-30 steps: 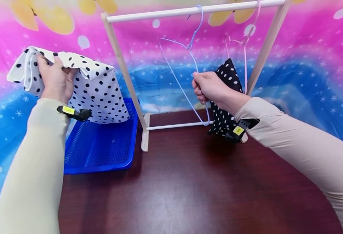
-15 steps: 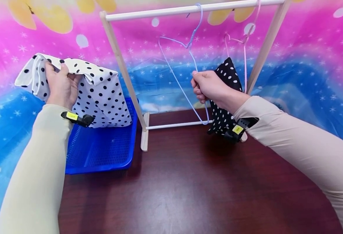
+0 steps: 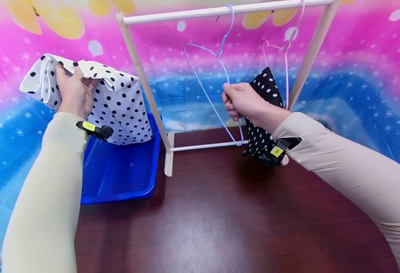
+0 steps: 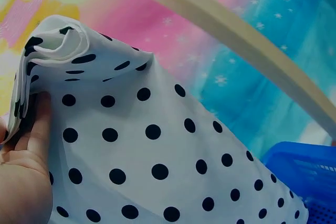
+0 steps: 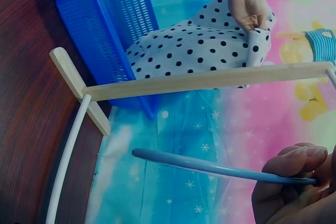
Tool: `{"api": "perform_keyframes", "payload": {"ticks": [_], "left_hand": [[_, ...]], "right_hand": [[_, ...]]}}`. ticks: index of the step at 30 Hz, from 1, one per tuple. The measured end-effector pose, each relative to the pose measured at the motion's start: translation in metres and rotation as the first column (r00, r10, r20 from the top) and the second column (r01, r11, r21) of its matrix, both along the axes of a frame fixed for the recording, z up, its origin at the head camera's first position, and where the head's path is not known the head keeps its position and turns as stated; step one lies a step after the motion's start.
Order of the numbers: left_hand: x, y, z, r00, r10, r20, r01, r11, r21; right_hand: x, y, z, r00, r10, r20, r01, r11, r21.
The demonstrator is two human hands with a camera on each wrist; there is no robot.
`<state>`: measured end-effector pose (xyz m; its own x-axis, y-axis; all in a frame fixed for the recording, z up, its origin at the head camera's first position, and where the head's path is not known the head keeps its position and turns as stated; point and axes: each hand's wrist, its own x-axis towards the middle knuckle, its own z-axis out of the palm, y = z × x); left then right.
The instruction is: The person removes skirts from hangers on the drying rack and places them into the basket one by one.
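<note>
My left hand (image 3: 74,91) grips the folded upper edge of a white cloth with black dots (image 3: 121,110), which hangs down over the blue basket (image 3: 118,197). In the left wrist view the cloth (image 4: 131,150) drapes to the right of the fingers and thumb. My right hand (image 3: 246,100) pinches one side of a light blue hanger (image 3: 207,94), whose hook sits over the rack's top rod. Seen from the right wrist, the hanger (image 5: 210,167) passes between thumb and curled fingers. A black cloth with white dots (image 3: 268,87) hangs behind the right hand, partly covered by it.
The wooden rack (image 3: 142,76) stands at the back of the dark table (image 3: 200,212), just right of the basket. A pink hanger (image 3: 286,64) hangs at the rack's right end. A patterned backdrop (image 3: 367,76) surrounds the table.
My left hand has shifted to the right with the white dotted cloth, dipping and then rising a little. The right hand stays on the light blue hanger, nearly still.
</note>
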<state>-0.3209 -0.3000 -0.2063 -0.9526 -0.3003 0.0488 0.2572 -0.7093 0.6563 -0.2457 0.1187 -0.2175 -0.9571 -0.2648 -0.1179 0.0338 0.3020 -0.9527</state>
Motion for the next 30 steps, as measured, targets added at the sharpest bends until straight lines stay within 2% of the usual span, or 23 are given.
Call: {"api": "perform_keyframes", "payload": {"ticks": [4,8,11,14,18,20,25,27,30], "left_hand": [[0.006,0.002,-0.012,1.000,0.010,0.018,-0.010,1.000,-0.018],[0.019,0.004,-0.019,0.996,0.077,0.043,-0.075,0.996,-0.038],[0.035,0.006,-0.024,0.987,0.144,0.076,-0.138,0.987,-0.080],[0.061,0.006,-0.029,0.975,0.185,0.121,-0.164,0.972,-0.169],[0.100,0.002,-0.043,0.964,0.174,0.203,-0.107,0.947,-0.302],[0.118,0.000,-0.054,0.952,0.177,0.251,-0.071,0.923,-0.379],[0.152,-0.002,-0.079,0.905,0.226,0.359,-0.015,0.863,-0.505],[0.163,-0.005,-0.087,0.895,0.222,0.387,0.009,0.858,-0.514],[0.172,-0.007,-0.095,0.893,0.179,0.413,0.056,0.867,-0.496]], "right_hand": [[0.000,0.000,0.000,1.000,-0.003,-0.004,0.003,1.000,0.000],[0.000,0.001,0.001,1.000,-0.006,-0.004,0.006,1.000,-0.004],[0.000,0.002,0.001,1.000,-0.010,0.000,0.010,1.000,0.000],[0.000,0.003,0.000,1.000,-0.010,0.001,0.010,1.000,0.003],[-0.001,0.003,-0.002,1.000,-0.009,0.000,0.009,1.000,0.000],[-0.002,0.003,-0.002,1.000,-0.014,0.001,0.014,1.000,-0.003],[-0.002,0.003,-0.004,1.000,-0.025,0.003,0.025,1.000,-0.009],[-0.002,0.003,-0.005,1.000,-0.025,0.004,0.025,1.000,-0.012],[-0.001,0.005,-0.005,1.000,-0.023,0.009,0.023,1.000,-0.016]]}}
